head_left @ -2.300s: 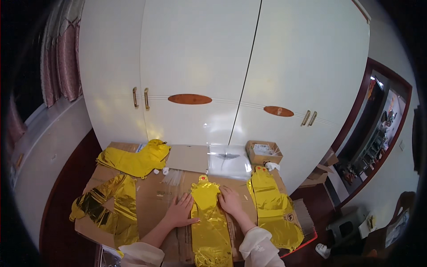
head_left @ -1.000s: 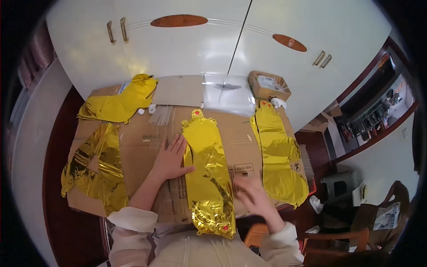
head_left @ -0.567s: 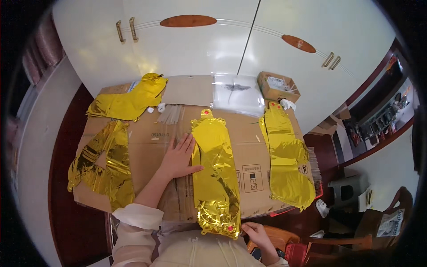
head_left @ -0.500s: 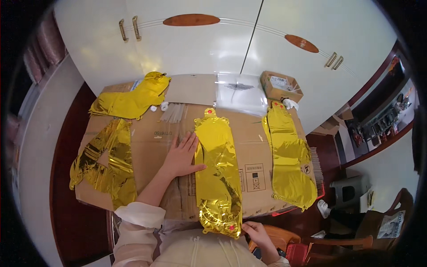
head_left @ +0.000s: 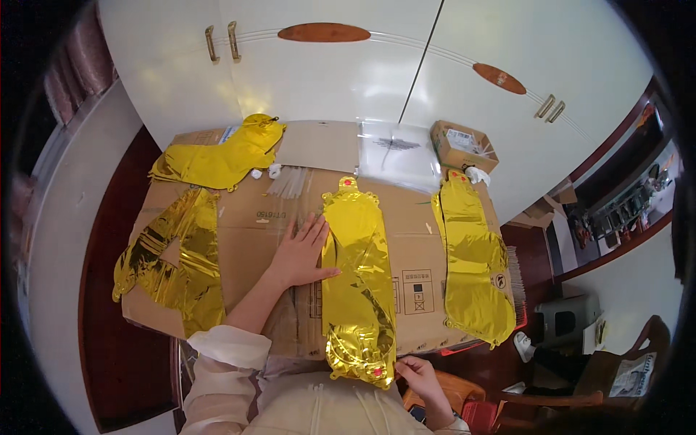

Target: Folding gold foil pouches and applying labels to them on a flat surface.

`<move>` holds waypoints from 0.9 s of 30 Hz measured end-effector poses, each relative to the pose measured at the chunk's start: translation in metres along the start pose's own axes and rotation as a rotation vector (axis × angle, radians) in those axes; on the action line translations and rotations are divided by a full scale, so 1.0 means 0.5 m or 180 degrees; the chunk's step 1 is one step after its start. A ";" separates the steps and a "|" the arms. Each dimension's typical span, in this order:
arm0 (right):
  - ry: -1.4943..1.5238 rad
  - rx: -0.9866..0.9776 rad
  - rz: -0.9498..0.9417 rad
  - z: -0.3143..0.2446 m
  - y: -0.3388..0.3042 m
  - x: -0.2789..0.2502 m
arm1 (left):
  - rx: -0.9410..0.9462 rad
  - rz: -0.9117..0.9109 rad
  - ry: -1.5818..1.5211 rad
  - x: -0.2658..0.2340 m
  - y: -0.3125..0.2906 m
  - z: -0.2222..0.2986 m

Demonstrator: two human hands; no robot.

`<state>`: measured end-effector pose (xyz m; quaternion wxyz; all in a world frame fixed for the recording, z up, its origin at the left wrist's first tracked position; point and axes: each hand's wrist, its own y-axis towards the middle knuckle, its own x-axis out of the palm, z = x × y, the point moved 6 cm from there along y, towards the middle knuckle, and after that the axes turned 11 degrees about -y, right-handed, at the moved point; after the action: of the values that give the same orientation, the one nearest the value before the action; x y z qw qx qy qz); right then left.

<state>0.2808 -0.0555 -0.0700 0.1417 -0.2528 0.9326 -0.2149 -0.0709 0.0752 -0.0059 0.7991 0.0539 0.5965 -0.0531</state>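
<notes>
A flat gold foil balloon lies lengthwise before me, with a red spot at its far tab and another at its near end. My left hand rests open beside its left edge, fingers spread on the cardboard, thumb reaching onto the foil. At the near right corner, my right hand is closed in a pinch on the balloon's edge. Other flat gold balloons lie around: an A-shaped balloon at left, a bent balloon at far left, and a long balloon at right.
Cardboard covers the table. Clear plastic sleeves, thin translucent strips and a small carton lie along the back, before a white cabinet. A grey stool and a wooden chair stand at right.
The whole view has shifted slightly. Both hands keep nearly the same places on and beside the middle balloon.
</notes>
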 end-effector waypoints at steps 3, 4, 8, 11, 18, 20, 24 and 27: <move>-0.0605 -0.0012 0.0212 -0.025 -0.006 -0.019 | -0.0002 -0.0018 0.0018 0.003 0.000 -0.003; -0.1074 -0.0050 0.0375 -0.038 -0.012 -0.032 | -0.0001 -0.0023 0.0023 0.004 0.001 -0.003; -0.1879 -0.0660 0.1070 -0.179 -0.043 -0.060 | -0.0090 -0.0120 0.0012 0.006 -0.006 -0.005; -0.2194 -0.2312 0.1471 -0.319 -0.067 -0.040 | -0.0119 -0.0183 0.0035 0.001 0.000 -0.001; 0.0065 -0.4185 -0.1300 -0.528 -0.157 0.082 | -0.0107 -0.0091 -0.0032 0.007 -0.007 -0.010; 0.0463 -0.4194 -0.1776 -0.534 -0.160 0.109 | -0.0064 -0.0073 -0.0022 0.002 -0.003 -0.008; 0.0774 -0.4075 -0.2095 -0.528 -0.157 0.131 | -0.0005 0.0007 0.0062 0.002 -0.001 -0.001; 0.0869 -0.4017 -0.2221 -0.527 -0.153 0.139 | -0.0033 0.0001 0.0075 0.001 -0.003 -0.003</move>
<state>0.1561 -0.0651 0.1840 -0.2250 -0.5394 0.7536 0.3009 -0.0726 0.0741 -0.0070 0.7923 0.0504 0.6061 -0.0492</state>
